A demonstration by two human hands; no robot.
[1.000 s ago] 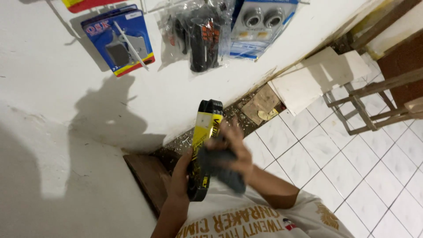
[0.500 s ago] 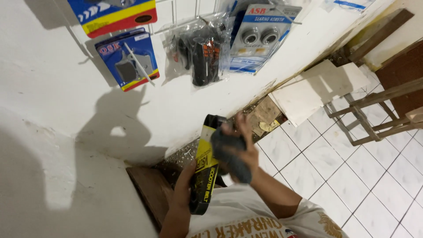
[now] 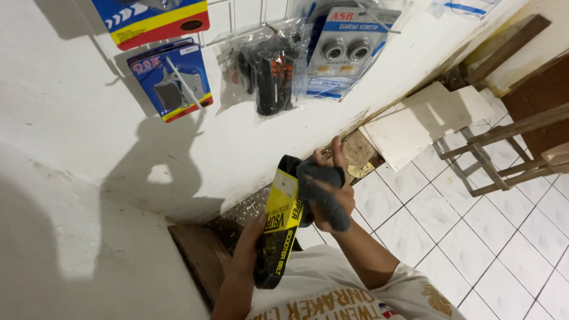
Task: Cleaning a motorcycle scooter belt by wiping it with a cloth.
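Wiping a packaged belt with a cloth, held in front of the wall.

The left hand [image 3: 252, 234] fingers clasp the lower part of the black belt in its yellow sleeve [image 3: 280, 228]; the right hand [image 3: 332, 189] fingers clench a grey cloth [image 3: 323, 192] against its upper end. Judged step: wiping mid-stroke; continuing calls for a steady left-hand hold. The belt's far side and the left fingertips are hidden.

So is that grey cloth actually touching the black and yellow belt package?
Touching. The head view shows the right hand pressing the grey cloth against the upper end of the belt package, with no gap between them.
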